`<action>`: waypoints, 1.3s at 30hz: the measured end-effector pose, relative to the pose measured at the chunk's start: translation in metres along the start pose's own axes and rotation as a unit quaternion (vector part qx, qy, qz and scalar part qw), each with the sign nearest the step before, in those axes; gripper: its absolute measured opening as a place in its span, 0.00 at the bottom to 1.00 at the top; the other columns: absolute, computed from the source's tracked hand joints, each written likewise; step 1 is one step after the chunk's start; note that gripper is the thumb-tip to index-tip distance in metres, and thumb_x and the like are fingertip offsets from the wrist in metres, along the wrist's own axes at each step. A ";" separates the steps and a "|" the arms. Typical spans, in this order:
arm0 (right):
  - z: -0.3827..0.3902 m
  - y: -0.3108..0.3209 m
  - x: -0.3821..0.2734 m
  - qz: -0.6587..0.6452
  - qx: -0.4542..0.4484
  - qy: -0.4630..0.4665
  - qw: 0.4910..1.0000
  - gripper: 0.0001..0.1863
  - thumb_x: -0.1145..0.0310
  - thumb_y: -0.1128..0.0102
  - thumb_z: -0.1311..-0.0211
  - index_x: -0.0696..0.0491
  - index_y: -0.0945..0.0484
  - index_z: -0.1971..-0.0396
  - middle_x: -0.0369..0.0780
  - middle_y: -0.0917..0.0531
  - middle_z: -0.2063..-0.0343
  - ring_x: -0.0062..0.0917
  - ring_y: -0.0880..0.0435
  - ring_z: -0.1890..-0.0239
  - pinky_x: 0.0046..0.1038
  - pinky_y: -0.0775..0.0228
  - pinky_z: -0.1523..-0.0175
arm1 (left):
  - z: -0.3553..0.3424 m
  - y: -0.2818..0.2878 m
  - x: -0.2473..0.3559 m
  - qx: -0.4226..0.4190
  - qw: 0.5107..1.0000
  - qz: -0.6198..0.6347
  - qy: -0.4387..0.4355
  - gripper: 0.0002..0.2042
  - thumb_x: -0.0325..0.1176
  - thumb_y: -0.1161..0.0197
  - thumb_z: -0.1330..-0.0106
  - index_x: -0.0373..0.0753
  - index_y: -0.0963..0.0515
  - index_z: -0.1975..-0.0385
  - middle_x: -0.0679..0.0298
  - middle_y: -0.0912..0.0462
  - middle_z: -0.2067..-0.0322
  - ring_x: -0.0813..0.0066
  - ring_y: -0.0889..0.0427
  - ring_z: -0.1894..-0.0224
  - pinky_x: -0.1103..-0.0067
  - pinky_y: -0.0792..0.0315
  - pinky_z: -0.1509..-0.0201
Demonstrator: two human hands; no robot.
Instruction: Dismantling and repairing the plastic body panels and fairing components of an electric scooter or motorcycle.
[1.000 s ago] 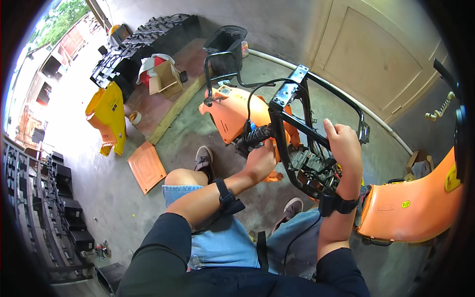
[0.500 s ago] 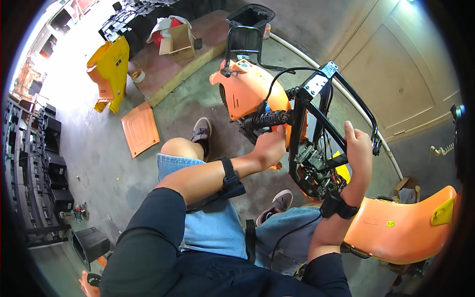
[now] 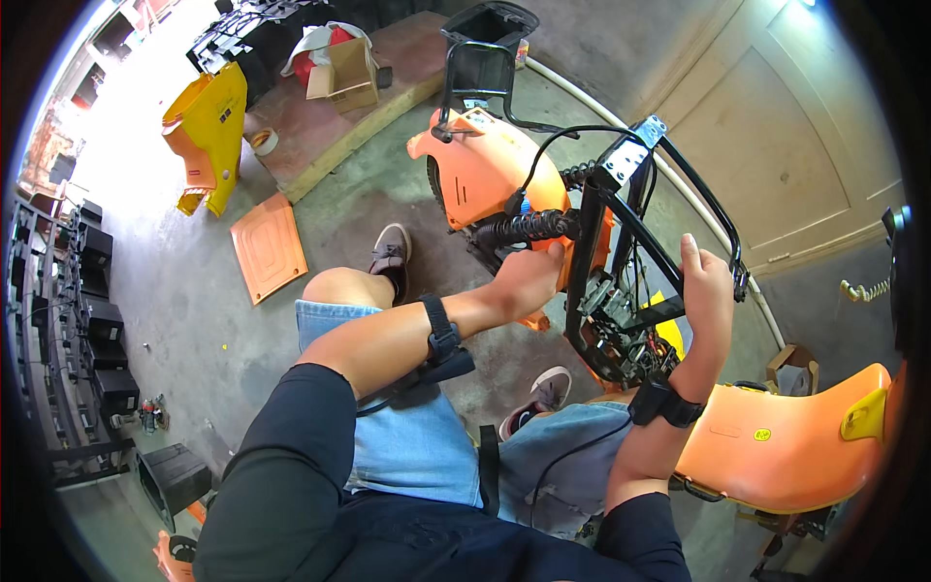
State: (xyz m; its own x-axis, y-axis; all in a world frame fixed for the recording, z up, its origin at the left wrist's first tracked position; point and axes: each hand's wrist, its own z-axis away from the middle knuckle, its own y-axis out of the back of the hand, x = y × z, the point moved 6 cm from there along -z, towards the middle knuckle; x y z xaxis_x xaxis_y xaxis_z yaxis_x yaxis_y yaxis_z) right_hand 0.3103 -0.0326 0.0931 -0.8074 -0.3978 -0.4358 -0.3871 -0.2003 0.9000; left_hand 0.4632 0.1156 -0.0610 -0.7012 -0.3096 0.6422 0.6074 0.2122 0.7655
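Observation:
In front of me stands a partly stripped scooter with a black tubular frame (image 3: 632,229), an orange rear fender (image 3: 495,160) and a black coil shock absorber (image 3: 529,227). My left hand (image 3: 529,283) is closed at the frame's near left side, just below the shock absorber; its fingertips are hidden. On the right, my right hand (image 3: 709,296) wraps the frame's right-hand tube with the thumb pointing up. Between my hands, a cluster of wires and metal parts (image 3: 621,320) sits exposed inside the frame.
An orange seat (image 3: 766,436) lies to the right, near a small cardboard box (image 3: 793,369). At left are a flat orange panel (image 3: 270,248) and a yellow-orange body panel (image 3: 215,126). An open carton (image 3: 351,78) sits on the low platform (image 3: 407,53). Black parts (image 3: 102,320) line the far left.
The view has shifted slightly, so the floor objects on the left appear a little further left and higher. Both hands keep their places on the scooter frame.

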 end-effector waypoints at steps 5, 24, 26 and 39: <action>0.002 0.002 -0.005 0.024 0.008 -0.001 1.000 0.32 0.43 0.58 0.36 0.59 0.21 0.78 0.45 0.22 0.83 0.37 0.22 0.75 0.36 0.34 0.66 | 0.000 -0.001 0.002 0.029 0.999 0.020 0.003 0.09 0.31 0.53 0.37 0.31 0.36 0.64 0.47 0.22 0.79 0.45 0.22 0.73 0.58 0.30 0.68; 0.000 0.002 -0.001 0.005 0.007 0.008 1.000 0.32 0.43 0.55 0.36 0.61 0.25 0.80 0.43 0.27 0.85 0.31 0.28 0.79 0.32 0.37 0.69 | 0.007 -0.007 0.002 0.102 0.991 0.080 0.008 0.11 0.35 0.54 0.32 0.31 0.34 0.64 0.43 0.25 0.79 0.42 0.24 0.72 0.56 0.33 0.69; -0.001 0.001 0.003 -0.009 0.007 0.002 1.000 0.32 0.44 0.54 0.36 0.61 0.25 0.81 0.43 0.27 0.86 0.30 0.28 0.80 0.32 0.37 0.69 | 0.005 -0.006 0.005 0.083 0.991 0.096 0.050 0.11 0.35 0.54 0.31 0.31 0.33 0.63 0.43 0.24 0.77 0.42 0.24 0.71 0.56 0.33 0.68; -0.002 0.001 0.002 -0.036 -0.002 0.014 0.999 0.32 0.44 0.53 0.37 0.62 0.25 0.81 0.41 0.29 0.88 0.27 0.30 0.82 0.31 0.38 0.71 | -0.002 0.005 -0.003 0.096 0.990 0.084 0.056 0.11 0.36 0.54 0.31 0.32 0.34 0.64 0.42 0.24 0.77 0.39 0.25 0.69 0.55 0.33 0.66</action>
State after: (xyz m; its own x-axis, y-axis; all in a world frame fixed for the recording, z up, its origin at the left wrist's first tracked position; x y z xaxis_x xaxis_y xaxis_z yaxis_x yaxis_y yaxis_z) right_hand 0.3090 -0.0353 0.0936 -0.7645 -0.4079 -0.4992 -0.4420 -0.2320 0.8665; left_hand 0.4692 0.1157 -0.0589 -0.5448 -0.3529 0.7607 0.6218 0.4386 0.6488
